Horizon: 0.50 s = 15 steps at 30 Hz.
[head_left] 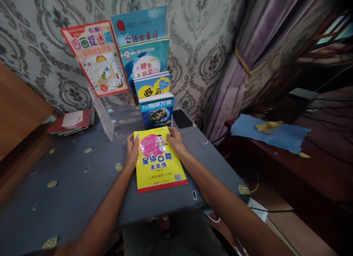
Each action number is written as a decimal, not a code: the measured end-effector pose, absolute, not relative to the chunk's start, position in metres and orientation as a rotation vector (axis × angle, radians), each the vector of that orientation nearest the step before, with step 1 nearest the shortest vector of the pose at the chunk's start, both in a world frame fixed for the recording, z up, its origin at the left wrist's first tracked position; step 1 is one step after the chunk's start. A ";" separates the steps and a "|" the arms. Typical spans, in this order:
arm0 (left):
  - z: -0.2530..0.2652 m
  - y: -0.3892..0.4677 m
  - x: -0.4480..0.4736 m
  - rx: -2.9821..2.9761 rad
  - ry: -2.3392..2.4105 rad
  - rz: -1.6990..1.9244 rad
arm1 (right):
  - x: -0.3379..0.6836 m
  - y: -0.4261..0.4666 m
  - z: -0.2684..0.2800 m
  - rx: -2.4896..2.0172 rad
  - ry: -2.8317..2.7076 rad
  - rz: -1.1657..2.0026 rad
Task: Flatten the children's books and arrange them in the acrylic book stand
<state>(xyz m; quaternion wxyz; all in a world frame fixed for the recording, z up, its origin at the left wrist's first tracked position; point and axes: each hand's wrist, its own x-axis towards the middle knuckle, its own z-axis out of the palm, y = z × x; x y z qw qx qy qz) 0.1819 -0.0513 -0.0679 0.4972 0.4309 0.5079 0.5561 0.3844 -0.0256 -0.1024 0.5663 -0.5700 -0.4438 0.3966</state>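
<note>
A yellow workbook point(157, 171) with a red bottom strip and a pink circle on its cover is between my two hands, cover facing up. My left hand point(132, 150) grips its left edge near the top, thumb on the cover. On the opposite edge, my right hand point(175, 140) holds it the same way, fingers curled behind. Just beyond the workbook's top edge stands a blue book with a globe picture point(157, 112), in the front of a clear acrylic stand point(106, 120). Whether the workbook's lower end touches the table cannot be made out.
Behind the globe book rise a blue-and-yellow book point(153, 86), a teal book point(145, 59) and a taller blue book point(139, 24). A red-bordered book point(96, 59) leans at left. A stack of booklets point(72, 120), a black phone point(182, 118) and a purple curtain point(234, 75) flank the stand.
</note>
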 end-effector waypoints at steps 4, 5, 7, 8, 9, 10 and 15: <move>-0.073 -0.048 0.181 1.140 1.202 1.380 | 0.386 -0.027 -0.103 -1.402 -1.073 0.898; -0.073 -0.047 0.180 1.143 1.195 1.374 | 0.386 -0.027 -0.102 -1.417 -1.086 0.890; -0.073 -0.046 0.179 1.134 1.167 1.354 | 0.385 -0.028 -0.101 -1.446 -1.116 0.873; -0.073 -0.045 0.178 1.129 1.148 1.346 | 0.385 -0.029 -0.100 -1.459 -1.131 0.864; -0.072 -0.045 0.177 1.119 1.132 1.339 | 0.385 -0.030 -0.099 -1.469 -1.144 0.858; -0.071 -0.044 0.176 1.104 1.120 1.330 | 0.384 -0.031 -0.098 -1.478 -1.157 0.850; -0.068 -0.043 0.175 0.975 1.073 1.299 | 0.377 -0.040 -0.094 -1.554 -1.368 0.664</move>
